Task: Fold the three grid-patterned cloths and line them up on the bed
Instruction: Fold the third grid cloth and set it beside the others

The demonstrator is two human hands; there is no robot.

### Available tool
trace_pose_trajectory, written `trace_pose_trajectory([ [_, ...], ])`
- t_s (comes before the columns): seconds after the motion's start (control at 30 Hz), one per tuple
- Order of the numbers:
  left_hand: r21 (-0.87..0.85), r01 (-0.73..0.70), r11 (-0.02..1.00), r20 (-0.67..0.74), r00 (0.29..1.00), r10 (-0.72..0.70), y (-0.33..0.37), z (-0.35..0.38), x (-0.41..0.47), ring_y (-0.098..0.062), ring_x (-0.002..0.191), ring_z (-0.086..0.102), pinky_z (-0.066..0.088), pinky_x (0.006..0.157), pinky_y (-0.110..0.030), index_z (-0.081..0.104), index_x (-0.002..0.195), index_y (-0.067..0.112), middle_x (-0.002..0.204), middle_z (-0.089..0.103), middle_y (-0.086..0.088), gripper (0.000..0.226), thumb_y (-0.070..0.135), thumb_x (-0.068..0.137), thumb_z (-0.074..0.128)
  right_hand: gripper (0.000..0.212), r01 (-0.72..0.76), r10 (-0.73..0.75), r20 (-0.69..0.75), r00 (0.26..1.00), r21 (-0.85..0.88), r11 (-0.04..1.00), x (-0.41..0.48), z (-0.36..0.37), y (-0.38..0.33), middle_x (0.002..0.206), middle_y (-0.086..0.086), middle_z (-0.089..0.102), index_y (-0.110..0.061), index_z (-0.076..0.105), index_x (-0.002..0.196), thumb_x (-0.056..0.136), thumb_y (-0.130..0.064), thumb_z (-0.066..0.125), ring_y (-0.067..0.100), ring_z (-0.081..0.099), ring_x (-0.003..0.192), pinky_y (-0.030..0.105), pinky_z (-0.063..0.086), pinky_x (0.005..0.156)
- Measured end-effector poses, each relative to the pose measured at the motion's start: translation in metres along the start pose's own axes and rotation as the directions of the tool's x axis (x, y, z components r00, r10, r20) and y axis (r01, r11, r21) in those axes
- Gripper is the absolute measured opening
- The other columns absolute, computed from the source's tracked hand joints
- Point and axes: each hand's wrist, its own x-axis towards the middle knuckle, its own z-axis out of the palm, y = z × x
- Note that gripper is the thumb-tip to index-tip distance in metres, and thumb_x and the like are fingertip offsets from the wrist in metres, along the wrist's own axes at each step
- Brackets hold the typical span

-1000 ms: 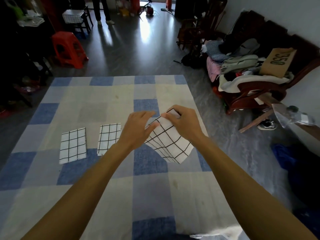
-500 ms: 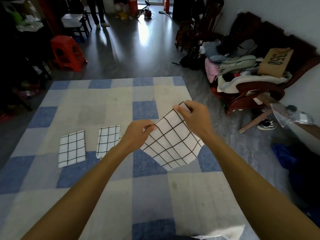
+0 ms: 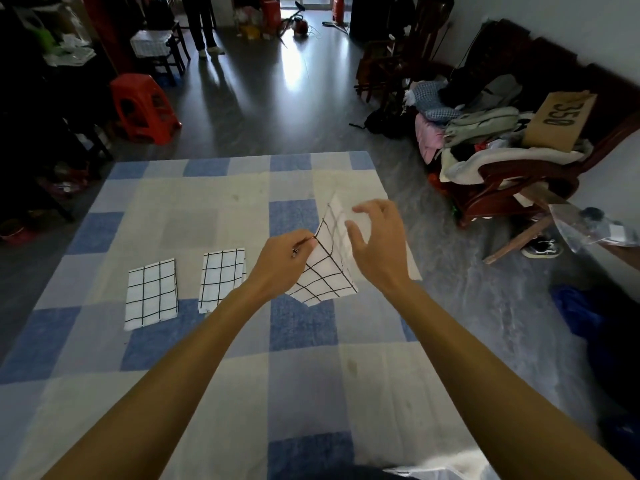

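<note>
Two folded white cloths with black grid lines lie side by side on the bed (image 3: 194,348): one folded cloth (image 3: 151,292) at the left, a second folded cloth (image 3: 222,277) just right of it. A third grid cloth (image 3: 327,271) stands partly lifted to their right, its upper part blurred. My left hand (image 3: 282,259) pinches that cloth's left edge. My right hand (image 3: 379,242) hovers beside the cloth's right side with fingers spread and curved, holding nothing.
The bed has a blue, grey and cream checked cover. Its right edge drops to a grey floor. A wooden chair (image 3: 512,174) piled with clothes and a cardboard box stands at the right. A red stool (image 3: 143,107) and a standing person's legs (image 3: 204,26) are beyond the bed.
My right hand has let go of the third cloth's upper corner and opened. The cloth, earlier held spread between both hands, now hangs from my left hand's pinch and turns edge-on.
</note>
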Motion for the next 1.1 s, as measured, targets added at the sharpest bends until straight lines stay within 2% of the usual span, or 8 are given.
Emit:
trace_pose_trajectory([
  [0.1, 0.007, -0.007, 1.000, -0.007, 1.000, 0.007, 0.003, 0.002, 0.000, -0.004, 0.068, 0.054, 0.041, 0.064, -0.014, 0.059, 0.089, 0.025, 0.075, 0.061, 0.010, 0.013, 0.024, 0.097, 0.049, 0.020, 0.023, -0.024, 0.195, 0.980, 0.008, 1.000, -0.012, 0.011, 0.006, 0.109, 0.000, 0.062, -0.021, 0.064, 0.104, 0.092, -0.036, 0.055, 0.017, 0.053, 0.103, 0.040, 0.044, 0.093],
  [0.2, 0.011, -0.021, 1.000, -0.012, 1.000, 0.021, 0.003, 0.004, 0.001, -0.007, 0.072, 0.057, 0.044, 0.067, -0.019, 0.063, 0.094, 0.024, 0.079, 0.063, 0.008, 0.014, 0.023, 0.097, 0.049, 0.036, 0.020, -0.033, 0.368, 0.929, 0.039, 0.999, -0.022, 0.017, 0.000, 0.117, -0.001, 0.064, -0.022, 0.063, 0.118, 0.093, -0.046, 0.053, 0.015, 0.055, 0.108, 0.036, 0.044, 0.096],
  [0.27, 0.013, -0.018, 1.000, -0.025, 1.000, 0.018, 0.002, 0.003, 0.002, -0.012, 0.078, 0.060, 0.047, 0.072, -0.022, 0.065, 0.101, 0.019, 0.086, 0.065, 0.005, 0.016, 0.023, 0.096, 0.050, 0.035, 0.031, -0.058, 0.386, 0.921, 0.076, 0.997, -0.024, 0.017, -0.007, 0.116, -0.002, 0.067, -0.023, 0.063, 0.120, 0.095, -0.044, 0.051, 0.014, 0.058, 0.106, 0.032, 0.046, 0.094],
  [0.4, 0.104, -0.096, 0.990, -0.040, 0.994, 0.101, -0.001, -0.002, 0.002, -0.012, 0.084, 0.059, 0.050, 0.078, -0.030, 0.067, 0.100, 0.017, 0.091, 0.064, 0.006, 0.015, 0.024, 0.093, 0.056, 0.027, -0.020, -0.025, 0.381, 0.924, 0.114, 0.993, -0.022, 0.012, -0.015, 0.105, -0.003, 0.072, -0.019, 0.070, 0.110, 0.097, -0.033, 0.052, 0.006, 0.062, 0.091, 0.007, 0.039, 0.075],
  [0.6, 0.184, -0.164, 0.969, -0.047, 0.983, 0.175, 0.000, -0.007, 0.003, -0.013, 0.120, 0.047, 0.035, 0.099, -0.027, 0.060, 0.115, 0.016, 0.128, 0.057, -0.003, 0.025, 0.026, 0.091, 0.059, 0.028, -0.089, 0.020, 0.422, 0.906, 0.144, 0.986, -0.020, 0.010, -0.011, 0.093, -0.009, 0.069, -0.020, 0.069, 0.104, 0.099, -0.035, 0.046, 0.003, 0.058, 0.081, 0.020, 0.046, 0.075],
  [0.77, 0.160, -0.128, 0.979, -0.027, 0.991, 0.134, 0.009, -0.011, 0.007, -0.012, 0.089, 0.061, 0.042, 0.078, -0.014, 0.064, 0.109, 0.015, 0.101, 0.069, -0.001, 0.020, 0.023, 0.094, 0.054, 0.029, -0.100, 0.027, 0.432, 0.902, 0.148, 0.984, -0.017, 0.002, -0.012, 0.085, -0.013, 0.064, -0.021, 0.068, 0.098, 0.099, -0.038, 0.044, 0.004, 0.059, 0.079, 0.029, 0.050, 0.077],
  [1.0, 0.140, -0.167, 0.976, -0.070, 0.982, 0.178, 0.018, -0.010, 0.012, -0.010, 0.084, 0.061, 0.041, 0.075, -0.010, 0.067, 0.105, 0.013, 0.098, 0.069, 0.001, 0.020, 0.024, 0.094, 0.054, 0.024, -0.067, 0.007, 0.291, 0.957, 0.199, 0.978, -0.015, -0.002, -0.018, 0.085, -0.007, 0.070, -0.020, 0.069, 0.099, 0.097, -0.035, 0.050, 0.008, 0.062, 0.076, 0.032, 0.051, 0.071],
  [1.1, 0.140, -0.159, 0.977, -0.083, 0.982, 0.172, 0.020, -0.011, 0.012, -0.012, 0.079, 0.061, 0.047, 0.071, -0.019, 0.065, 0.106, 0.016, 0.093, 0.068, 0.001, 0.022, 0.029, 0.095, 0.052, 0.019, -0.123, 0.067, 0.212, 0.975, 0.263, 0.957, -0.013, -0.005, -0.022, 0.079, -0.007, 0.067, -0.019, 0.067, 0.091, 0.097, -0.029, 0.052, 0.005, 0.059, 0.074, 0.023, 0.048, 0.067],
])
